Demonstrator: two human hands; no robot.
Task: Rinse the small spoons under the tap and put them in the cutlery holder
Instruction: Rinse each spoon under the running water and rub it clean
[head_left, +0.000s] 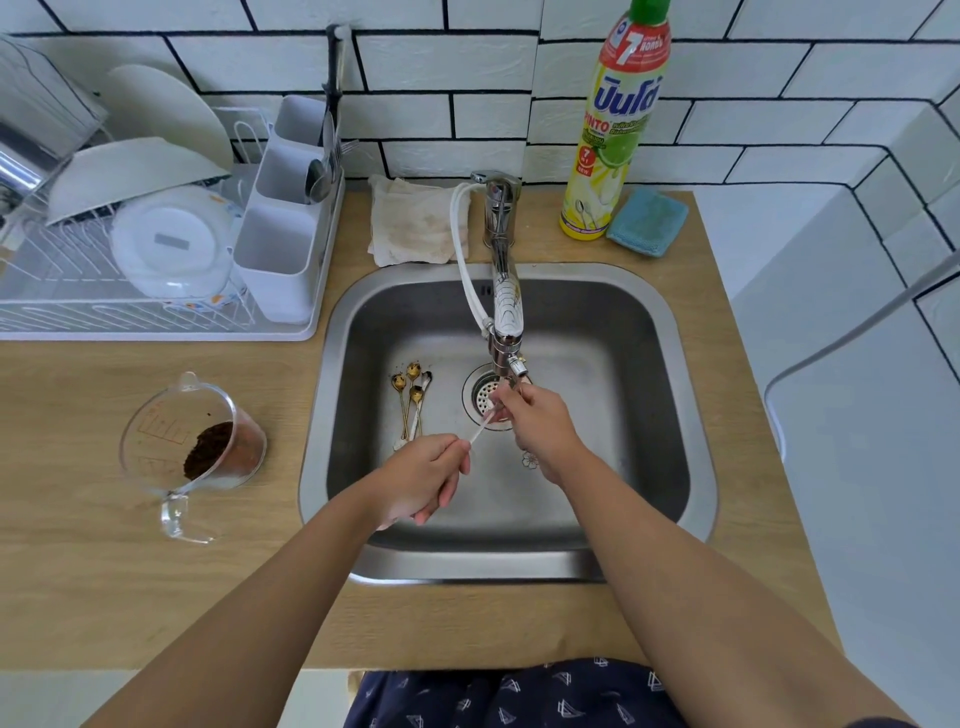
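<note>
Our left hand (423, 478) pinches white spoon (480, 430) by handle end, right hand (535, 423) grips its bowel end under tap (506, 312), over drain. Gold spoons (410, 397) lie in sink (670, 415) just left. Cutlery holder (280, 244) sits in rack, well apart.

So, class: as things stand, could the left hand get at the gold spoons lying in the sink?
Probably not yet: the left hand pinches a white spoon, though the gold spoons lie uncovered just beyond it.
</note>
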